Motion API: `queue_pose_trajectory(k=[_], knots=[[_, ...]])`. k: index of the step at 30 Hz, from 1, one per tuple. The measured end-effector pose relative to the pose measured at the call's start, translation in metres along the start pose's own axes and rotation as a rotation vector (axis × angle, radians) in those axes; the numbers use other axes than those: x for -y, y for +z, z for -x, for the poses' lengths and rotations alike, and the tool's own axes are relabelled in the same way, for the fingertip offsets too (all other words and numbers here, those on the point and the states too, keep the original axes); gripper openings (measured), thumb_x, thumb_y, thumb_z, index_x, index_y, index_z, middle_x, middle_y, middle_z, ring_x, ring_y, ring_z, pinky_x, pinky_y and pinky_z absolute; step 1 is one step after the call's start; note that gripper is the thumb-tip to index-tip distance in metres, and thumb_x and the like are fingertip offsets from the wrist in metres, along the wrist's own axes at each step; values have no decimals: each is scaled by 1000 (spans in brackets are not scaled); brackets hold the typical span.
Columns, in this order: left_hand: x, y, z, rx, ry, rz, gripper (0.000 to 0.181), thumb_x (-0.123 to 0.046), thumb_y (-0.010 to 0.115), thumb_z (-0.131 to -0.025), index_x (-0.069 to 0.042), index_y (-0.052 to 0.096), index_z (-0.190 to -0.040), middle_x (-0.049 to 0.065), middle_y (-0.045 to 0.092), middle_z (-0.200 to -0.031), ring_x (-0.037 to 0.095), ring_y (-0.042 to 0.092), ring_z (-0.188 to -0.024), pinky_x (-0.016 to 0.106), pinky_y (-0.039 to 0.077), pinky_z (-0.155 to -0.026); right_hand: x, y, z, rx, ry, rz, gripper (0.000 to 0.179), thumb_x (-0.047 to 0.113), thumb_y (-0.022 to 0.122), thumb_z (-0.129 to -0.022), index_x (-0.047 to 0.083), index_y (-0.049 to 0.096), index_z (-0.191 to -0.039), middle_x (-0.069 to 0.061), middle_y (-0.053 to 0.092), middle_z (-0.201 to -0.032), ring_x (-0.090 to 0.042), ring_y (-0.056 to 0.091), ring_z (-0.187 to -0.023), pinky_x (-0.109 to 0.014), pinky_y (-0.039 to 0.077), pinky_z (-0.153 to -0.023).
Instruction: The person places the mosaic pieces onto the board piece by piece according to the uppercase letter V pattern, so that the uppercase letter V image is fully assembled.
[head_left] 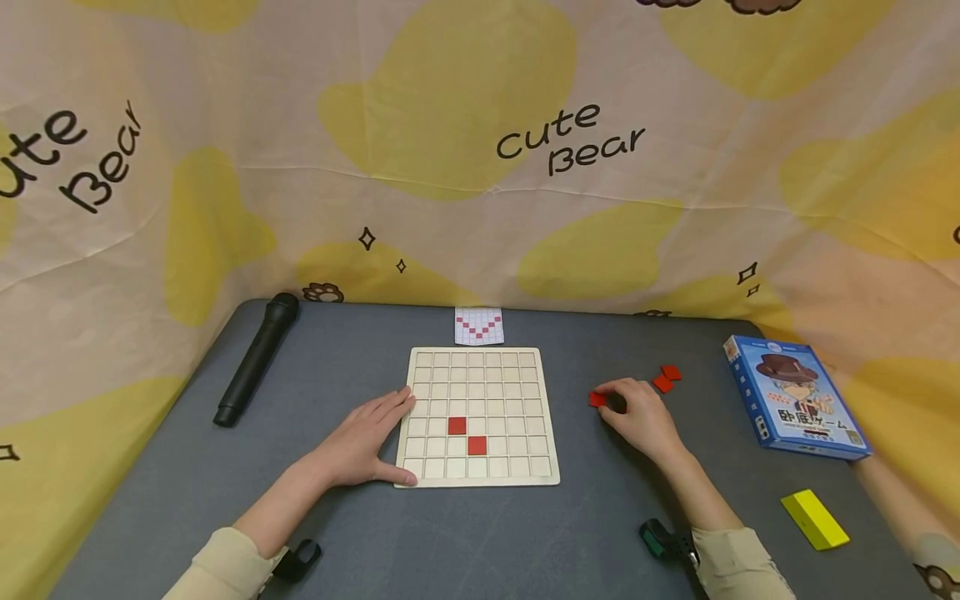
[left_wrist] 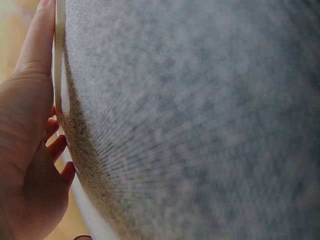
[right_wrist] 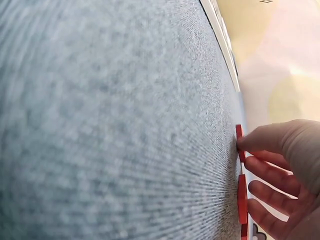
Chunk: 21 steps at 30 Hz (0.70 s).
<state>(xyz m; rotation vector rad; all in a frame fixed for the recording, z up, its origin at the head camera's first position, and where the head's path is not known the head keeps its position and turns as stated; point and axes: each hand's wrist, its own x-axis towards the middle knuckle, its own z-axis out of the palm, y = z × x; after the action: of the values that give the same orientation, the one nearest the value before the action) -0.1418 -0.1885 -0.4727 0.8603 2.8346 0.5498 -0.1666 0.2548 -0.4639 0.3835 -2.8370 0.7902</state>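
A cream grid board (head_left: 551, 479) lies on the table, with a red square tile (head_left: 457, 426) and another red tile (head_left: 477, 446) in its cells, diagonal to each other. My left hand (head_left: 375, 442) rests along the board's left edge, fingers extended and thumb at the near corner. To the right of the board, my right hand (head_left: 643, 418) pinches a red tile (head_left: 597, 399) at the tabletop; the right wrist view shows thumb and index finger (right_wrist: 270, 159) at its edges. Two loose red tiles (head_left: 671, 372) lie just beyond that hand.
A small card (head_left: 478, 326) printed with a V of red squares lies behind the board. On the left is a black microphone (head_left: 257, 360). A blue illustrated box (head_left: 797, 398) and a yellow block (head_left: 815, 519) are at right. Another person's arm (head_left: 892, 492) shows at the right edge.
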Motion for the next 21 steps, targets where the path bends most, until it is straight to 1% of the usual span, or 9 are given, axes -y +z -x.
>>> queue_pose_trajectory(k=[5, 12, 16, 21], knots=[[0, 0, 1, -10, 9, -5, 119, -77, 67, -67, -2, 31, -152, 15, 26, -158, 37, 27, -142, 57, 27, -108, 0, 2, -1, -14, 2, 11, 25, 9, 77, -81, 4, 72, -105, -15, 68, -107, -34, 56, -97, -50, 46, -82], [0, 0, 0, 3, 2, 4, 119, -78, 66, -67, -3, 31, -152, 14, 25, -159, 36, 27, -142, 56, 26, -110, 3, 5, -3, -16, 15, 4, 25, 11, 78, -81, 6, 73, -105, -9, 69, -98, -30, 57, -92, -48, 46, -79], [0, 0, 0, 5, -2, 0, 119, -78, 67, -67, -3, 31, -152, 14, 25, -159, 36, 27, -142, 56, 26, -110, 11, 11, -7, -19, 7, -32, 25, 13, 78, -81, 6, 73, -104, -7, 70, -96, -28, 58, -91, -47, 47, -80], [0, 0, 0, 11, -7, -1, 120, -79, 66, -67, -3, 30, -152, 13, 25, -159, 35, 26, -143, 56, 26, -110, 28, 22, -12, -14, -12, -97, 25, 14, 80, -81, 8, 73, -105, -5, 70, -96, -27, 60, -93, -45, 48, -82]])
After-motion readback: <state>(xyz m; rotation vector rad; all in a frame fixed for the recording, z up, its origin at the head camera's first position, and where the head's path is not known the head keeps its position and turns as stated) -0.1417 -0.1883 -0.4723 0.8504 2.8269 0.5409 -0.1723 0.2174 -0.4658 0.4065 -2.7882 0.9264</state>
